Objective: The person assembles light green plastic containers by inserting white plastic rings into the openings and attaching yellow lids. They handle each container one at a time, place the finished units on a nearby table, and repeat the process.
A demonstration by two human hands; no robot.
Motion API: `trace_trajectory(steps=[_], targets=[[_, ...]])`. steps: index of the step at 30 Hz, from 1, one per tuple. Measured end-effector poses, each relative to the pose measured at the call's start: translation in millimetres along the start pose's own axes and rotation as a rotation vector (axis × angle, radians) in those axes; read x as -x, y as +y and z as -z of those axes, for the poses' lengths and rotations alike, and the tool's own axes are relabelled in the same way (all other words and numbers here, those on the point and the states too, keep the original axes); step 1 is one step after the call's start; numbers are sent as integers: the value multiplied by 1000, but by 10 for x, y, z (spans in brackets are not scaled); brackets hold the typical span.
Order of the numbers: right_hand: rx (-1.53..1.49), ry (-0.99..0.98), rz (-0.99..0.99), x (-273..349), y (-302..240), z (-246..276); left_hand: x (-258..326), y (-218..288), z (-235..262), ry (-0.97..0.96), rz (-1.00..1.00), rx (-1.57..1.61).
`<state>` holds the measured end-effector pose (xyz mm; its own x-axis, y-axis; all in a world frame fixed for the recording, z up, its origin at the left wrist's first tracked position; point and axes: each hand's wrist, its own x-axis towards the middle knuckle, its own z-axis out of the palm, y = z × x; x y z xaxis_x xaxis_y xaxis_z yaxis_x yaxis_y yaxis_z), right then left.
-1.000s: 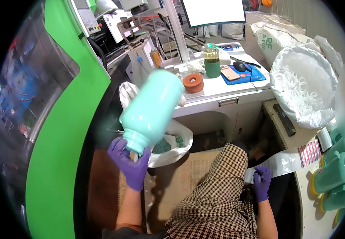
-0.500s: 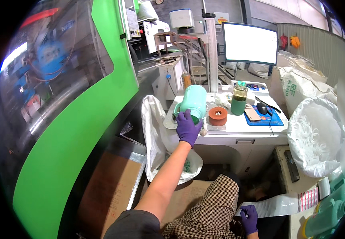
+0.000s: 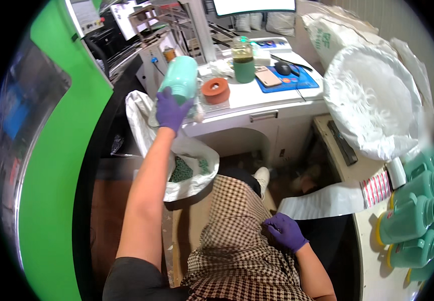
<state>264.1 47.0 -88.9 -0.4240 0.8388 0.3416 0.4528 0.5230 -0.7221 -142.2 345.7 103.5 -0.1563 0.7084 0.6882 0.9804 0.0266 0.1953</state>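
Observation:
My left hand (image 3: pixel 172 111), in a purple glove, is closed around the neck end of a pale green plastic jug (image 3: pixel 181 75). The jug lies tilted over the left end of the white table, mouth toward me. Beside it on the table sits a roll of reddish-brown tape (image 3: pixel 216 91). My right hand (image 3: pixel 285 232), also gloved in purple, rests by the checked apron (image 3: pixel 232 215) over my lap, fingers loosely apart. Just beyond it stretches a strip of whitish plastic film (image 3: pixel 322 201), apart from the hand as far as I can see.
Below the left hand hangs a white sack (image 3: pixel 197 188) with green scraps. A bottle of liquid (image 3: pixel 243 62), a phone (image 3: pixel 268 77) and a mouse (image 3: pixel 282 68) stand on the table (image 3: pixel 247 103). At right are a lined bin of white rings (image 3: pixel 367 110) and several green jugs (image 3: pixel 407 220). A green machine (image 3: pixel 61 165) borders the left.
The view has dipped and swung right. My left hand still grips the jug. My right hand has drawn back from the film's end toward the apron, its fingers looser.

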Motion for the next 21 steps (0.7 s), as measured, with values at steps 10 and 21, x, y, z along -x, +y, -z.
trace_trajectory(steps=[10,21], targets=[[7,-190,-39,57,50,-70,1265,917,622,147,-338,239],[2,-272,-84,-8,105,-127,2693,1415,995,-190,-475,775]])
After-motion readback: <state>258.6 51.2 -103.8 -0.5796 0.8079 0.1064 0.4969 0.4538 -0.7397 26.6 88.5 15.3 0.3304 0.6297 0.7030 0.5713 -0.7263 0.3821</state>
